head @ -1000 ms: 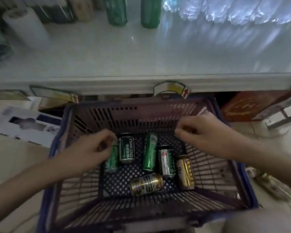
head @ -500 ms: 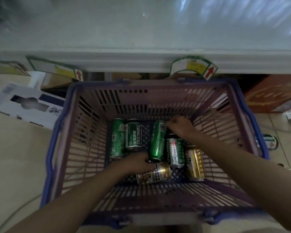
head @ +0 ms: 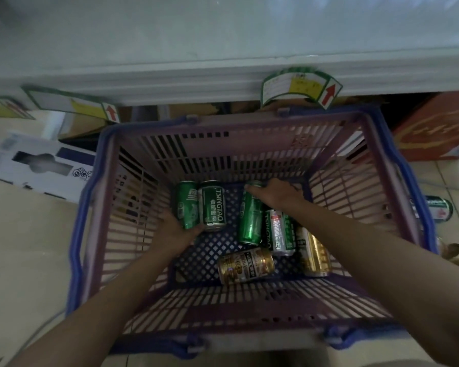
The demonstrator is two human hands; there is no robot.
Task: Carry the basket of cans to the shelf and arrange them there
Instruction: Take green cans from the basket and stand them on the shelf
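Note:
A purple basket (head: 249,144) with a blue rim sits on the floor below the white shelf (head: 223,49). Several cans lie on its bottom. My left hand (head: 174,231) is down inside, fingers curled around the lower end of the leftmost green can (head: 187,202), next to a green Tsingtao can (head: 212,205). My right hand (head: 276,193) grips the top end of a slim green can (head: 249,221). Beside that lie a green-and-silver can (head: 278,231), a gold can (head: 316,255) and a gold-brown can (head: 245,264).
Price tags (head: 300,87) with red arrows hang on the shelf edge. A white carton (head: 37,165) lies on the floor at left, a red box (head: 440,128) at right. More cans (head: 439,209) sit on the floor right of the basket.
Both hands have reached deeper into the basket. My left hand moved left onto the leftmost green can, and my right hand closed over the top of the slim green can.

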